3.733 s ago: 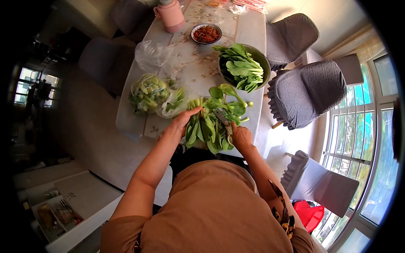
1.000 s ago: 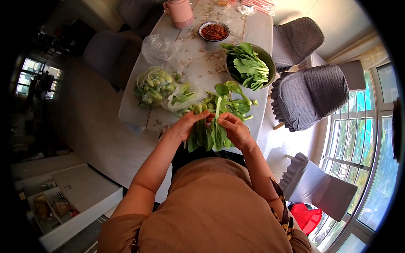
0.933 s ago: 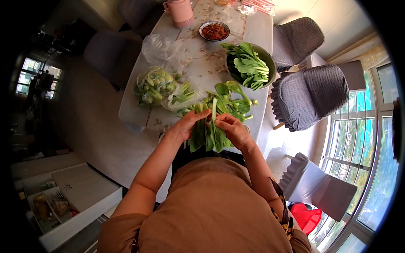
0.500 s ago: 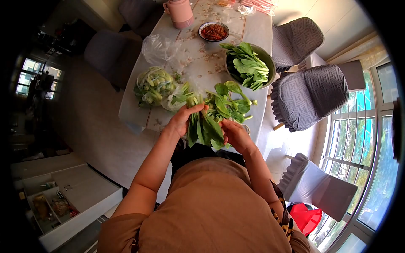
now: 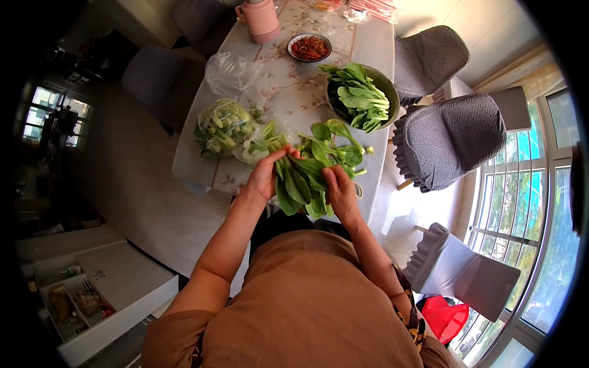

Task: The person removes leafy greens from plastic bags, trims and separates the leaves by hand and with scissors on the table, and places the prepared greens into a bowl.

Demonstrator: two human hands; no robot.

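A bunch of leafy greens (image 5: pixel 297 186) hangs leaves-down over the near table edge. My left hand (image 5: pixel 265 173) is wrapped round its stems. On the other side, my right hand (image 5: pixel 341 189) pinches a leaf at the bunch's right edge, its fingertips partly hidden by the leaves. Just beyond lie more loose greens (image 5: pixel 336 147) on the table. To the left, a clear plastic bag (image 5: pixel 227 126) holds more green vegetables. A large bowl (image 5: pixel 394 101) at the right table edge contains a heap of greens with pale stems.
On the patterned table (image 5: pixel 300 86) are a dish of reddish-brown food (image 5: pixel 309 47), a pink jug (image 5: pixel 260 22) and a crumpled plastic bag (image 5: pixel 230 72). Covered chairs (image 5: pixel 451 141) line the right side by the window. An open drawer (image 5: pixel 123 276) juts out at lower left.
My right hand has shifted slightly right and up, with its fingers now on a leaf. The bunch's leaves have turned and spread; my left hand keeps its hold.
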